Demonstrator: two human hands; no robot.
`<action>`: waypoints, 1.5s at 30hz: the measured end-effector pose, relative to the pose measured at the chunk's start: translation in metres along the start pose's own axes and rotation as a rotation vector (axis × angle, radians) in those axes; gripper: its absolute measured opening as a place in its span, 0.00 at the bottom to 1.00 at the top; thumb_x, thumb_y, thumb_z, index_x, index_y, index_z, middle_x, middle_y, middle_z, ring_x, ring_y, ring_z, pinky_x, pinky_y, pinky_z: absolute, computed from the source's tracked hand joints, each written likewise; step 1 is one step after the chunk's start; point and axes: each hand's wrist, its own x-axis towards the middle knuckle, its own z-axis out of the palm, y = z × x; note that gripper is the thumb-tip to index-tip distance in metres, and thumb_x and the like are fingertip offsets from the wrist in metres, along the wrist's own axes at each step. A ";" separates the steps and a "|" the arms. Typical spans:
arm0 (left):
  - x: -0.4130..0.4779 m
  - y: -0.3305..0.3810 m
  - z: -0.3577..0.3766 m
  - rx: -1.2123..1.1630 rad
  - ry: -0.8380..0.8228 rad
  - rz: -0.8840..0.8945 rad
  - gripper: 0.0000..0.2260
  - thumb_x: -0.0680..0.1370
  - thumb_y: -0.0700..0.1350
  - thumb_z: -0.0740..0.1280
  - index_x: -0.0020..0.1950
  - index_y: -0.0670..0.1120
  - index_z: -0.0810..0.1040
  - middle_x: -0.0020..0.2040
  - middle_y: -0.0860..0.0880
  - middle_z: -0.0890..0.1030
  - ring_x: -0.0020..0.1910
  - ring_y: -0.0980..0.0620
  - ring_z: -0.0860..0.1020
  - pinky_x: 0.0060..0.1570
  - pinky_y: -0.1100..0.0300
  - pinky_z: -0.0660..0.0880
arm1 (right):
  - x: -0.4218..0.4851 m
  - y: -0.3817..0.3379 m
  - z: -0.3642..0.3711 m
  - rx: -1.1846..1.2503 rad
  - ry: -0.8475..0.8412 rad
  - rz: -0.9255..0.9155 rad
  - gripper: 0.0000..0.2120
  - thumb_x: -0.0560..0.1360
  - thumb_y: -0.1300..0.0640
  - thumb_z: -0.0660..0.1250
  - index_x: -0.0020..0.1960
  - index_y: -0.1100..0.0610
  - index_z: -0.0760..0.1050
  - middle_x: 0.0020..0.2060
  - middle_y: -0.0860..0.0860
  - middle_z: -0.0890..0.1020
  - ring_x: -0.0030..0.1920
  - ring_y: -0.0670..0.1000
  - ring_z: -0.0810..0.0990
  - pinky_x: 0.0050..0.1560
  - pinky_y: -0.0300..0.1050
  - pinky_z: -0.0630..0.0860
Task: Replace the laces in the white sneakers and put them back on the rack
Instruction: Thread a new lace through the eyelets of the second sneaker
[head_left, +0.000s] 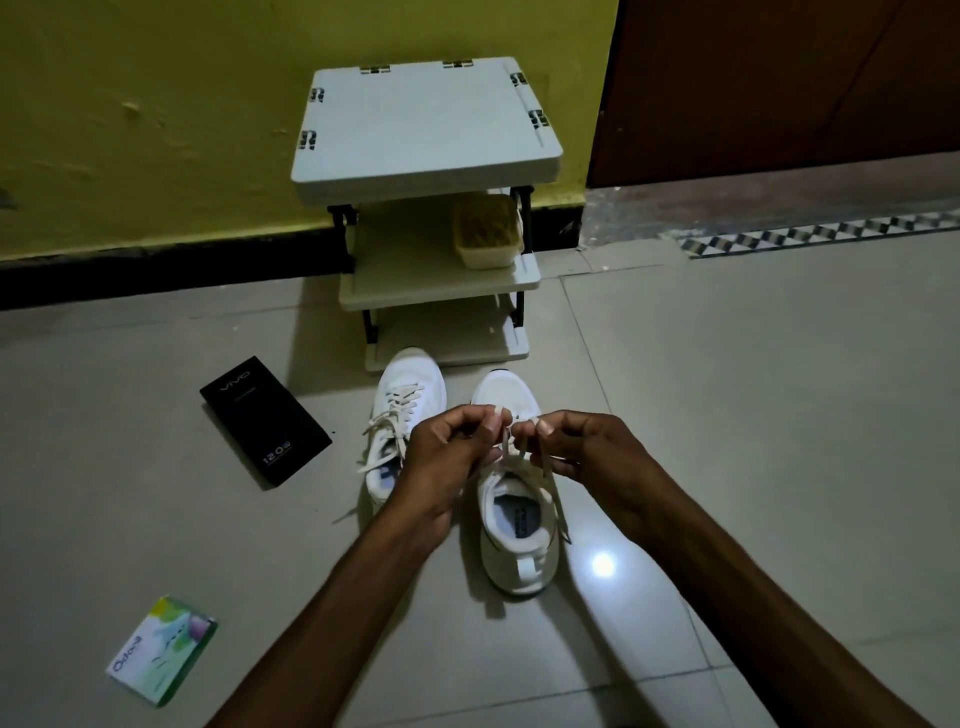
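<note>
Working the lace of a white sneaker on the floor.
Pinching one strand in the left hand and another in the right hand, close together above the tongue; beside the second sneaker, just before the rack.

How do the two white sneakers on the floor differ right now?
The far sneaker lies unheld, its loose laces trailing onto the floor; the near sneaker has its lace ends pinched by the left hand and right hand. The far sneaker sits beside the black box; the near sneaker sits closer to the person. Both are white, toes towards the rack.
</note>
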 end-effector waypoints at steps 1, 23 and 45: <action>0.001 -0.002 0.001 0.006 0.010 0.008 0.04 0.78 0.39 0.68 0.51 0.43 0.83 0.47 0.46 0.86 0.45 0.52 0.83 0.42 0.63 0.79 | 0.001 0.001 0.002 0.033 0.020 -0.003 0.09 0.80 0.62 0.63 0.52 0.62 0.82 0.48 0.56 0.86 0.52 0.53 0.84 0.57 0.48 0.79; 0.016 -0.022 0.003 0.850 -0.034 0.570 0.16 0.78 0.44 0.68 0.65 0.55 0.78 0.44 0.52 0.83 0.45 0.56 0.80 0.50 0.61 0.77 | 0.016 0.004 0.013 0.014 0.254 0.112 0.07 0.77 0.67 0.64 0.46 0.66 0.82 0.35 0.58 0.81 0.36 0.52 0.79 0.37 0.41 0.77; 0.033 -0.009 -0.010 1.021 -0.289 0.524 0.22 0.72 0.36 0.64 0.58 0.61 0.72 0.31 0.56 0.76 0.33 0.60 0.75 0.35 0.65 0.71 | 0.022 0.014 0.012 0.157 0.180 0.142 0.24 0.74 0.60 0.72 0.65 0.54 0.65 0.48 0.56 0.85 0.49 0.51 0.83 0.48 0.42 0.75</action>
